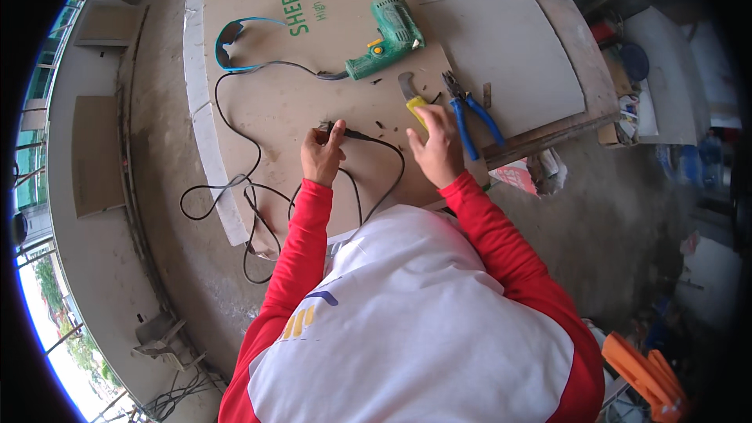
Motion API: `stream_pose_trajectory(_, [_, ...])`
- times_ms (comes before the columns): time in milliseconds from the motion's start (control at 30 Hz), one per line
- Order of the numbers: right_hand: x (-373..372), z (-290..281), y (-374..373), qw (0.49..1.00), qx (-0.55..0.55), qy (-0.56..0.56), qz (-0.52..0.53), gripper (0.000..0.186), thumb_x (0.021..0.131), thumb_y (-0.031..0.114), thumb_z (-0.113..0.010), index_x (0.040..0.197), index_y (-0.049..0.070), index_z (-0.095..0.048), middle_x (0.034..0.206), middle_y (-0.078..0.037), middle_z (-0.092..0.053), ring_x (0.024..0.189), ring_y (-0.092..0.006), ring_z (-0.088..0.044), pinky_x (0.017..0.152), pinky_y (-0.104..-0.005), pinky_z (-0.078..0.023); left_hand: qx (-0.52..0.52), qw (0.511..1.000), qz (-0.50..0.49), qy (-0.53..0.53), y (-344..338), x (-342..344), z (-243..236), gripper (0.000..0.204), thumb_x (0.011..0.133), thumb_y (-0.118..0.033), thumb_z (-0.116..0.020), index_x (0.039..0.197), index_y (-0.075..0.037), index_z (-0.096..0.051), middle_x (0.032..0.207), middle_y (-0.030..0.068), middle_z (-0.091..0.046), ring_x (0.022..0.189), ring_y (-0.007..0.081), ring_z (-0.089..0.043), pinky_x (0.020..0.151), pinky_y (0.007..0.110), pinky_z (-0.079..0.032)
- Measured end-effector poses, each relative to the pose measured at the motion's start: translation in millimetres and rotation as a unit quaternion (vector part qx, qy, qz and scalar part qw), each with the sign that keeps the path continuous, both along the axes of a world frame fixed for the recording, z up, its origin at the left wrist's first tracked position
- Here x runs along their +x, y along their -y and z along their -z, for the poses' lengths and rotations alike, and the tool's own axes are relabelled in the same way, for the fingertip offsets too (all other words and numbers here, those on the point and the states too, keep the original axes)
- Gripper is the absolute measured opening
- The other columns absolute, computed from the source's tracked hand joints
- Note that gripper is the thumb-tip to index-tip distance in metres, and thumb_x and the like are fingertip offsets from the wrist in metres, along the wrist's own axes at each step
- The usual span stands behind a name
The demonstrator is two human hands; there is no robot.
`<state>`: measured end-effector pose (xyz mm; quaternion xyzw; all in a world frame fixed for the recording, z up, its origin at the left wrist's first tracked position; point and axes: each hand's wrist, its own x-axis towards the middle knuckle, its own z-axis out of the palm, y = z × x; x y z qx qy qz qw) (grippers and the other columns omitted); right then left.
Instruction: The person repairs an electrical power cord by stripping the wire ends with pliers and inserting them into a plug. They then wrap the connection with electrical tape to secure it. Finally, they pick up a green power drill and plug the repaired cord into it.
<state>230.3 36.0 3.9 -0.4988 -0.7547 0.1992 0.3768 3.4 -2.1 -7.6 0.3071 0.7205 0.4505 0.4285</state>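
Observation:
My left hand (322, 155) is closed on the black power cord (401, 158), pinching it between thumb and fingers near its end; the fingers partly hide what is there. My right hand (439, 146) has its fingers around the yellow handle of a hooked-blade knife (414, 102), the blade pointing away from me. Just right of the knife lies a pair of pliers (471, 116) with blue handles. Beyond my hands a green power drill (389, 34) rests on its side, its cord looping to the left and back towards me.
A large brown board (258, 110) with green print covers the worktable. Blue-framed safety glasses (228, 41) lie at its far left. Small dark scraps (380, 124) are scattered near the knife. A grey sheet (501, 47) lies on the right. An orange object (644, 376) stands at lower right.

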Motion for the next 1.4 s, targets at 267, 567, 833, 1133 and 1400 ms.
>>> stream_pose_trajectory(267, [26,11,-8,0.979,-0.047,0.189,0.054,0.051,0.071,0.018,-0.084,0.116,0.013,-0.059,0.11,-0.005,-0.059,0.106,-0.0274,-0.055,0.085,-0.0476,-0.039,-0.043,0.982,0.107,-0.147,16,-22,0,0.055,0.091,-0.051,-0.067,0.09,0.003,-0.066,0.068,0.0093,-0.066,0.06,0.0154,-0.062,0.06,0.029,-0.049])
stream_pose_trajectory(567, [23,18,-11,0.981,-0.03,0.179,0.072,0.044,0.071,0.019,-0.084,0.107,0.013,-0.059,0.104,-0.004,-0.061,0.102,-0.0266,-0.057,0.082,-0.0462,-0.037,0.003,0.984,0.093,-0.152,35,-30,-6,0.04,0.091,-0.032,-0.072,0.108,0.003,-0.064,0.067,0.0064,-0.065,0.058,0.0102,-0.059,0.055,0.026,-0.046])
stream_pose_trajectory(833, [33,16,-13,0.995,-0.054,0.074,0.048,0.037,0.077,0.013,-0.08,0.108,0.007,-0.06,0.102,-0.01,-0.065,0.097,-0.0316,-0.062,0.083,-0.0436,-0.048,0.028,0.988,0.132,-0.08,39,-35,2,0.031,0.094,-0.025,-0.068,0.112,0.001,-0.063,0.076,0.0018,-0.064,0.061,0.0054,-0.055,0.052,0.021,-0.043])
stream_pose_trajectory(1133, [125,-50,25,0.878,-0.325,-0.352,-0.004,0.045,0.085,0.016,-0.078,0.122,-0.001,-0.06,0.108,-0.006,-0.068,0.101,-0.0142,-0.063,0.089,-0.0294,-0.05,0.0,0.981,0.188,-0.046,40,-40,2,0.027,0.095,-0.023,-0.067,0.11,0.0,-0.064,0.079,0.0009,-0.065,0.063,0.0048,-0.056,0.053,0.019,-0.043])
stream_pose_trajectory(1400, [260,-47,146,0.828,-0.482,-0.283,0.049,0.042,0.086,0.007,-0.073,0.124,0.0,-0.056,0.111,-0.007,-0.064,0.102,-0.0149,-0.061,0.091,-0.0299,-0.048,-0.009,0.968,0.247,-0.047,37,-54,6,0.028,0.096,-0.023,-0.066,0.112,-0.001,-0.063,0.08,0.0013,-0.065,0.065,0.0055,-0.057,0.054,0.019,-0.045])
